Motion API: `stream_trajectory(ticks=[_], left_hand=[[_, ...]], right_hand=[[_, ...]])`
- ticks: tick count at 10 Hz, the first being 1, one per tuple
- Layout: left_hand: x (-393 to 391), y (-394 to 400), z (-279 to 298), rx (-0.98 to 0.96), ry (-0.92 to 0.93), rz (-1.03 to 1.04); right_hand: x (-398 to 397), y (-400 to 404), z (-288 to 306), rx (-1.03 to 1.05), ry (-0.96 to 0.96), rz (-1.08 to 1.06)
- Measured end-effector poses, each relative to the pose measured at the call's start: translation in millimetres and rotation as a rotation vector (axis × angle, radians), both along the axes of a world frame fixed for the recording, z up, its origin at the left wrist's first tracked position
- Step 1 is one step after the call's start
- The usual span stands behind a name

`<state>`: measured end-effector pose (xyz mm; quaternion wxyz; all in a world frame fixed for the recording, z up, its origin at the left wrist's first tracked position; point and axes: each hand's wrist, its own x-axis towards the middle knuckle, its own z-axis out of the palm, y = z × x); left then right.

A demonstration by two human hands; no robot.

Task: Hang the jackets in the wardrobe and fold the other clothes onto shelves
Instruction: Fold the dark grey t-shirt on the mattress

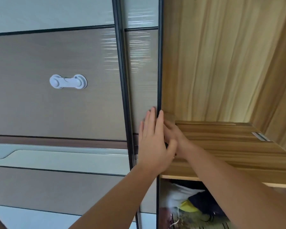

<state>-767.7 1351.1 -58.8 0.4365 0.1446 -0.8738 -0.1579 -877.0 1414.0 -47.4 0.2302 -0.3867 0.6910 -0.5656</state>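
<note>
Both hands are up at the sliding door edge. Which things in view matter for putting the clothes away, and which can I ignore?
Belongs to the job:
- sliding door, left hand flat on it
- right hand at the door edge, mostly hidden
- wooden shelf
- clothes below the shelf

Ignore:
- white child lock on the left door panel

No legible text, label, brand, number or sign can be made out on any surface shown.

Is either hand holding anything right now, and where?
No garment is held. The left hand lies flat, fingers straight, on the sliding door at its dark edge; the right hand is mostly hidden behind it, grip unclear.
</note>
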Motion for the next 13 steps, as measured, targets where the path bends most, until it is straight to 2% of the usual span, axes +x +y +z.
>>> stream_trajectory(ticks=[2, 4, 5, 6, 7, 8, 9, 10, 11, 12, 13], left_hand=[[-30.1, -0.3, 7.9, -0.184, -0.098, 0.049], [-61.8, 14.3, 12.7, -0.602, -0.192, 0.007], [-80.2, 34.2, 24.4, -0.739, -0.266, -0.01], [-103.3, 56.2, 30.6, -0.803, -0.356, -0.008], [-124.6, 78.4, 33.8, -0.817, -0.367, -0.025], [-145.8, 101.4, 34.8, -0.827, -0.366, -0.062], [-165.0, 125.5, 36.0, -0.83, -0.362, -0.097], [-181.5, 149.9, 36.1, -0.818, -0.349, -0.124], [-197.6, 172.0, 36.2, -0.829, -0.347, -0.141], [-213.1, 193.8, 37.8, -0.84, -0.351, -0.162], [-227.4, 213.3, 40.0, -0.844, -0.35, -0.182]], right_hand=[[-31.3, 30.9, 3.4, -0.032, -0.031, -0.099], [-69.6, 92.9, 1.5, -0.093, -0.129, -0.236], [-88.8, 129.2, -0.9, -0.093, -0.158, -0.318], [-104.4, 159.9, -2.1, -0.092, -0.193, -0.419], [-122.1, 186.4, -5.6, -0.135, -0.205, -0.497], [-120.7, 200.0, -3.3, -0.187, -0.119, -0.653], [-120.5, 207.3, -13.4, -0.162, 0.123, -0.939], [-122.2, 222.0, -30.6, -0.129, 0.259, -1.178], [-122.1, 228.4, -45.2, -0.184, 0.205, -1.179], [-127.2, 223.1, -56.0, -0.212, 0.044, -1.031], [-141.6, 226.3, -54.9, -0.222, -0.042, -1.027]])
